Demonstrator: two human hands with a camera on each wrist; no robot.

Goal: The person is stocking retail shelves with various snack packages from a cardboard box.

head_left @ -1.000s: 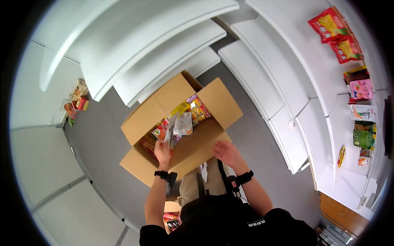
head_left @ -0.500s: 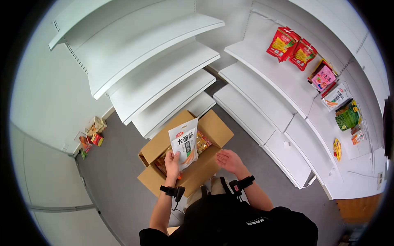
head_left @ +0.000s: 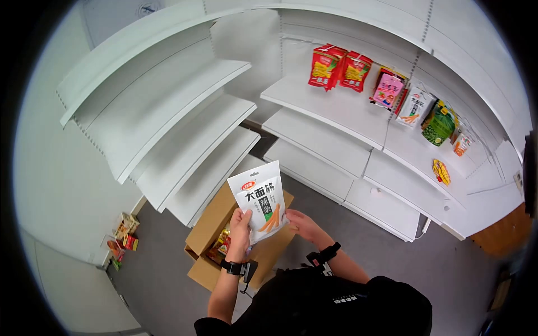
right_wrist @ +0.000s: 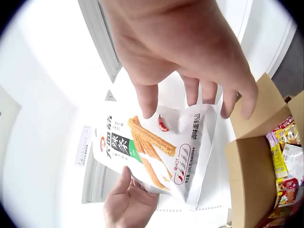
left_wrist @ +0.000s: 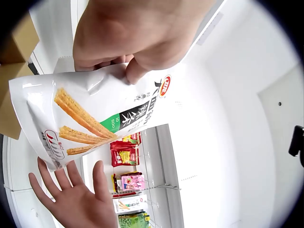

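Observation:
A white snack bag (head_left: 268, 187) with a picture of orange-brown sticks and black lettering is held up above the open cardboard box (head_left: 208, 224). My left hand (head_left: 240, 232) grips the bag's left edge, its thumb across the front. In the right wrist view the left thumb lies on the printed face while the other fingers go behind. At the bag's right side is my right hand (head_left: 305, 225). Its fingers are spread and fairly straight in the left wrist view, right at the edge of the bag. Colourful snack packs (right_wrist: 285, 164) lie inside the box.
White shelves (head_left: 190, 89) rise at left and ahead. On the right shelf unit, red snack bags (head_left: 327, 68), a pink bag (head_left: 388, 89), a similar white bag (head_left: 416, 106) and a green bag (head_left: 439, 124) hang in a row. A yellow pack (head_left: 441, 171) lies on the shelf.
My left hand has lifted the white bag out of the box and raised it, front facing up. The right hand has come to the bag's right edge. The head view has tilted up towards the shelves.

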